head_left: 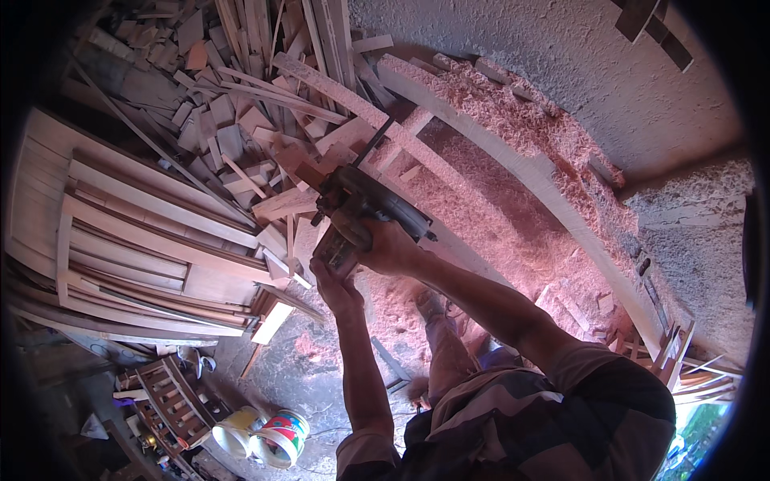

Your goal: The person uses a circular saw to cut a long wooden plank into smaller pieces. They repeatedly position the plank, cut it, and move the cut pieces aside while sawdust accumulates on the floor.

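Observation:
My right hand (391, 247) is closed around the handle of a dark power tool (389, 208) that looks like an electric planer. Lower on the same tool, the fingers of my left hand (334, 287) wrap its near end, so both hands bear on it. The tool is tilted in front of me, above the pinkish shavings. Beyond it runs a long narrow wooden board (345, 98), with a thin dark bar (374, 143) lying across its line of sight. The tool's underside is hidden.
Offcuts (228, 140) are heaped at the far left. Stacked boards and frames (128, 232) fill the left side. A thick plank (513, 152) and piled shavings (481, 104) lie along the right wall. Buckets (277, 439) stand at the lower left.

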Demonstrator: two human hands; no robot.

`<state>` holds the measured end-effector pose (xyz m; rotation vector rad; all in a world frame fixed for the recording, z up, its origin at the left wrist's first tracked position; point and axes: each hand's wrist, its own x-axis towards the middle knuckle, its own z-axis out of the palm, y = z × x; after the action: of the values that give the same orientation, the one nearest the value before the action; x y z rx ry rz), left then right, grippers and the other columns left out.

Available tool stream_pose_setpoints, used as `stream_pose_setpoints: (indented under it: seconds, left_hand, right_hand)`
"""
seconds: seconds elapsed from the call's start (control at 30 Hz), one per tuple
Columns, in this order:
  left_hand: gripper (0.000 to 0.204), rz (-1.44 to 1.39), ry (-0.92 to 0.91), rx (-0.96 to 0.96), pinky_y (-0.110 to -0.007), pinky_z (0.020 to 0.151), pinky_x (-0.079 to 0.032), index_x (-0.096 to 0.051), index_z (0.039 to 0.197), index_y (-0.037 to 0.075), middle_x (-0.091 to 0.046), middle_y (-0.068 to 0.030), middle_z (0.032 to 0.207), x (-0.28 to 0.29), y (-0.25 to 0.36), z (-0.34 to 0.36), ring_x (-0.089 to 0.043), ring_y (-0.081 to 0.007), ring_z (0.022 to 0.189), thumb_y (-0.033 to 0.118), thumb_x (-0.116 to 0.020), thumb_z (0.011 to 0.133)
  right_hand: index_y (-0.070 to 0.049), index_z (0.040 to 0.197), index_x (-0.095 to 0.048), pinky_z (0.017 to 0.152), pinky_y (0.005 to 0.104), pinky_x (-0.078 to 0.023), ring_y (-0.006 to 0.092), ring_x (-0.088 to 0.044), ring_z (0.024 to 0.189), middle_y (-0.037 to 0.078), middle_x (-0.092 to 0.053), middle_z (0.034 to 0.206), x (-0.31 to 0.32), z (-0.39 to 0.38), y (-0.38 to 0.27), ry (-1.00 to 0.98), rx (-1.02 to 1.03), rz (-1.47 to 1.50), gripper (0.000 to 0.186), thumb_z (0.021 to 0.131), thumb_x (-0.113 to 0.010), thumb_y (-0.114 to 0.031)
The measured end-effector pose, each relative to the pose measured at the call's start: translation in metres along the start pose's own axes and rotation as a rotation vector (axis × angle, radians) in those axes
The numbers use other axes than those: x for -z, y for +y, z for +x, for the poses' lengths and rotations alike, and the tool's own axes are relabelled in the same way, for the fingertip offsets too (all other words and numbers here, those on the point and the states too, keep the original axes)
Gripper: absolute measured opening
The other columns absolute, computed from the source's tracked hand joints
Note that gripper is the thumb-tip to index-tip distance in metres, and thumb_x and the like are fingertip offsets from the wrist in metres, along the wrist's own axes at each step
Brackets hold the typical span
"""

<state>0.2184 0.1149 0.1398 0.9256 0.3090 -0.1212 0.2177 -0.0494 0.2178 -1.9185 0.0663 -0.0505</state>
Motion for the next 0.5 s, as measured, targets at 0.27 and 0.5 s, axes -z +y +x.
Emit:
stream_pose_setpoints:
  seconds: [0.27,0.5]
  left_hand:
    - [0.062,0.111,-0.191,-0.350,-0.045,0.109,-0.046,-0.040,0.146,0.006,-0.052,-0.0136,0.142,-0.016,0.051,0.056,-0.054,-0.0281,0.128,0.051,-0.044,0.104]
    - [0.056,-0.089,-0.294,-0.299,-0.043,0.110,-0.041,-0.044,0.142,0.005,-0.051,-0.0136,0.139,-0.086,0.032,-0.049,-0.049,-0.0274,0.131,0.048,-0.033,0.108]
  right_hand:
    - [-0.001,0.113,-0.063,0.080,0.0438,-0.055,0.0386,-0.069,0.094,0.023,-0.069,0.098,-0.002,0.053,-0.023,0.064,0.247,0.036,0.044,0.073,-0.076,-0.015]
    - [-0.002,0.124,-0.061,0.080,0.0362,-0.054,0.0223,-0.070,0.091,0.016,-0.071,0.099,0.103,-0.057,-0.060,0.187,0.235,0.074,0.047,0.080,-0.076,-0.013]
